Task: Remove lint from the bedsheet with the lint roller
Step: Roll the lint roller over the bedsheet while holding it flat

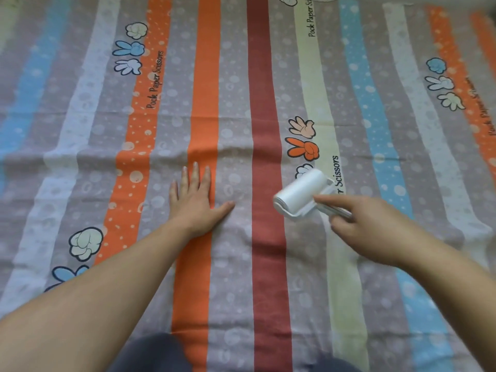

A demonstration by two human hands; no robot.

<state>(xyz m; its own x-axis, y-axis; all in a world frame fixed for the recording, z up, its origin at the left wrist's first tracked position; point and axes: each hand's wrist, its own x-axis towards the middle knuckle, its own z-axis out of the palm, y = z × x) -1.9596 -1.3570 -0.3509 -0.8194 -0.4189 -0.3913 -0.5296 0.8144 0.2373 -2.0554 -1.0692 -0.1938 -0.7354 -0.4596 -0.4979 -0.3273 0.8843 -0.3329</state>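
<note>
Right grip [367, 226] is closed round the handle [342, 212] of the lint roller [303, 193], with the index finger [331, 200] laid straight along the frame toward the drum; the other fingers are curled under the handle.

The white drum is seen just right of the dark red stripe [264, 116], over the cream stripe [316, 103] and the lower end of the printed hand figures [303, 140]; contact with the bedsheet [233, 76] is likely but cannot be confirmed, as the roller is blurred.

The drum's long axis is set diagonally, near end toward the dark red stripe, far end away from it; the handle trails back and to the right into the grip, so rolling is judged to go across that axis, out ahead and toward the stripe or back along the handle.

Left grip [193, 202] is released, pressed flat with fingers spread, left of the dark red stripe on the orange stripe [204, 103]; the cloth is judged to be pinned there while rolling is done.

A low wrinkle [236, 151] is seen crossing the dark red stripe beyond both grips.

Lint itself cannot be made out; progress is not judged.

The roller is held by the right grip only; the left is well apart from it, across the stripe.
</note>
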